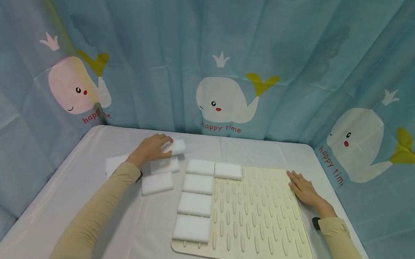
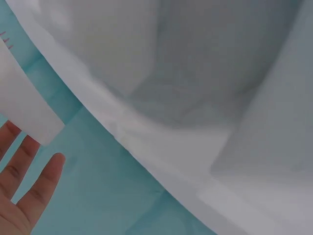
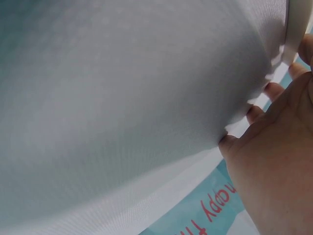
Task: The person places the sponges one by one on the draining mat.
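Note:
My left hand [image 1: 152, 147], at the back left of the table, grips a white sponge block [image 1: 179, 146] between thumb and fingers. The same block shows at the left edge of the left wrist view. Below this hand lie two more white sponges, one nearer [image 1: 157, 183] and one partly behind it [image 1: 165, 165]. At the upper right edge of the cream ridged mat [image 1: 259, 216] rests my right hand [image 1: 302, 189], its fingers extended. In the right wrist view those fingertips touch the white cloth beside the mat's rim.
Down the mat's left side runs a column of white sponges [image 1: 195, 204], with another sponge [image 1: 228, 171] beside the top one. A further sponge [image 1: 114, 163] lies partly hidden by the left forearm. A blue whale-print curtain [image 1: 159, 88] surrounds the white-covered table [image 1: 146, 231].

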### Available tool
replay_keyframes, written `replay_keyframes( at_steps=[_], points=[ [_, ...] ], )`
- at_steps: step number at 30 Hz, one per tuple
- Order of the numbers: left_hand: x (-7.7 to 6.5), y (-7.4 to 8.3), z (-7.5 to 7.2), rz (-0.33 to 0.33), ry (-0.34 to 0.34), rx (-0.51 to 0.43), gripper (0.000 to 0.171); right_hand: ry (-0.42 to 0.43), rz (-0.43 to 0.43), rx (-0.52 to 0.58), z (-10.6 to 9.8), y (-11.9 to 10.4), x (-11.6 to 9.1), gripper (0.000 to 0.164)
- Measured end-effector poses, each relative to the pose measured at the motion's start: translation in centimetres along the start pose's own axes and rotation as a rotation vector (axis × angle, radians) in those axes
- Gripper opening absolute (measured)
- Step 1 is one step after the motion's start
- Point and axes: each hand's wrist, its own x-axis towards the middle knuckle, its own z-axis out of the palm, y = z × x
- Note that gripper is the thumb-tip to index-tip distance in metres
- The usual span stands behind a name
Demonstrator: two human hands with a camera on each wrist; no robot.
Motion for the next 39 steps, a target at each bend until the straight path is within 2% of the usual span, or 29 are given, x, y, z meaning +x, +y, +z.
replay_keyframes(
  at_steps=[11, 22, 32, 39],
  points=[
    [0.9, 4.2, -0.4, 0.084, -0.019, -0.028, 0.041, 0.006, 0.004, 0.008, 0.2, 0.3, 0.1, 0.054],
    [2.2, 8.2, 0.7, 0.196, -0.034, -0.014, 0.043, 0.003, -0.002, 0.008, 0.2, 0.4, 0.1, 0.054],
    [2.8, 12.1, 1.3, 0.258, -0.102, -0.016, 0.044, 0.002, -0.002, 0.01, -0.1, 0.1, -0.1, 0.053],
    [3.1, 14.3, 1.9, 0.31, -0.112, 0.014, 0.045, 0.003, -0.013, 0.01, 0.1, 0.2, 0.0, 0.053]
  ],
)
